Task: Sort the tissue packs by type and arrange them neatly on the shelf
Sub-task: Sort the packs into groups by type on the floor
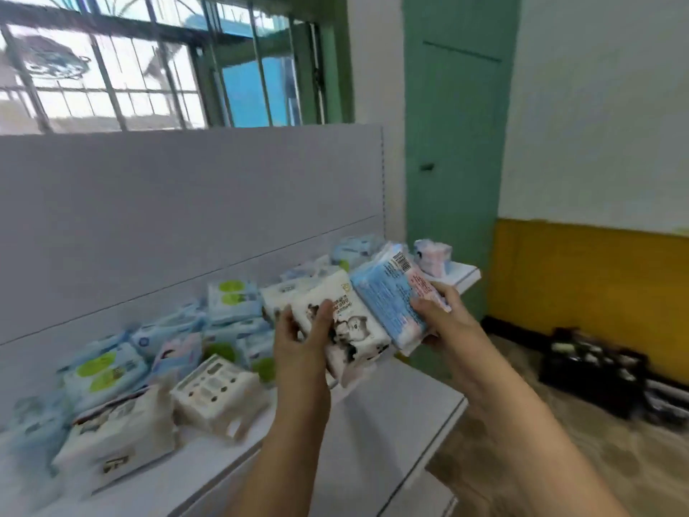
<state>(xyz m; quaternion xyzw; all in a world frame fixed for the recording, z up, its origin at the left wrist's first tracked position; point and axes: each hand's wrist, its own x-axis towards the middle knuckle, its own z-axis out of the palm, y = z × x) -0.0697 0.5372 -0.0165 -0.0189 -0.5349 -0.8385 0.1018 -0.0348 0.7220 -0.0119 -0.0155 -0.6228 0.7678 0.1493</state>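
My left hand [304, 335] grips a white tissue pack with black animal print [354, 322], thumb across its front. Beside it, my right hand [441, 315] holds a blue and pink tissue pack [391, 292] with a barcode on top. Both packs are raised above the white shelf [373, 434]. Several mixed packs lie in a loose pile on the shelf to the left: blue ones with green circles [104, 371], a white pack [216, 389], and a cream pack [119, 430]. A small blue and pink pack [432, 255] stands at the shelf's far right end.
The shelf's grey back panel [186, 203] rises behind the pile. A green door [455, 143] stands past the shelf's right end. A black crate [592, 375] sits on the floor by the yellow wall. A barred window is above.
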